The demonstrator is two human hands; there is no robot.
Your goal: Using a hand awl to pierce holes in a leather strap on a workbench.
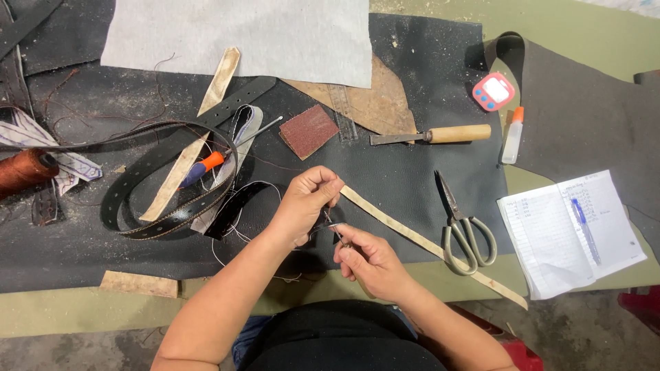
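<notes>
- Both hands meet above the dark leather mat (412,178): the left hand (302,203) pinches the near end of a pale leather strip (412,237), apparently steadying it, while the right hand (368,261) closes its fingers on a small metal tool (333,227) at that end.
- Left of them lie a thread spool (24,168), a coiled black belt (172,178) and an orange-handled awl (206,165).
- Further right, scissors (464,230) rest on the strip, beside a notebook (570,230).
</notes>
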